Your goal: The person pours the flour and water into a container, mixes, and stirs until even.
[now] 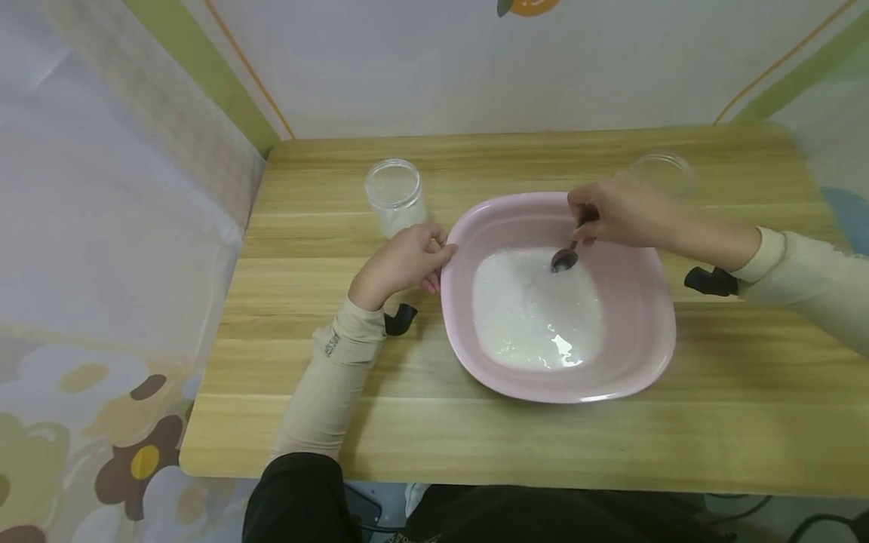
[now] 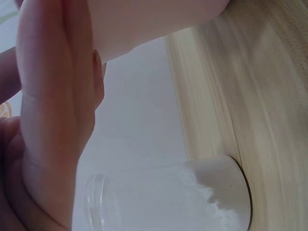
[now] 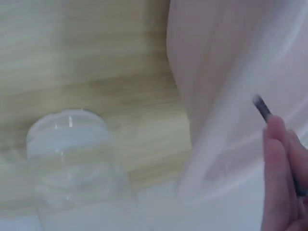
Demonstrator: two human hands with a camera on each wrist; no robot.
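Observation:
A pink square bowl point(image 1: 631, 302) sits mid-table with a white, wet-looking mass point(image 1: 536, 309) in its bottom. My left hand point(image 1: 437, 260) grips the bowl's left rim, thumb on top; in the left wrist view the hand point(image 2: 57, 96) lies against the bowl point(image 2: 154, 19). My right hand point(image 1: 584, 226) reaches over the far rim and pinches a dark metal spoon point(image 1: 565, 259), whose tip touches the white mass. In the right wrist view the spoon handle point(image 3: 262, 108) sticks up past my fingers point(image 3: 279, 163), beside the bowl wall point(image 3: 221, 72).
A clear open jar point(image 1: 396, 196) part-filled with white powder stands just behind my left hand, also the jar point(image 2: 192, 202). A second clear container point(image 1: 661, 175) stands behind my right hand, blurred as the container point(image 3: 72, 159). The wooden table point(image 1: 475, 445) meets walls behind and at left.

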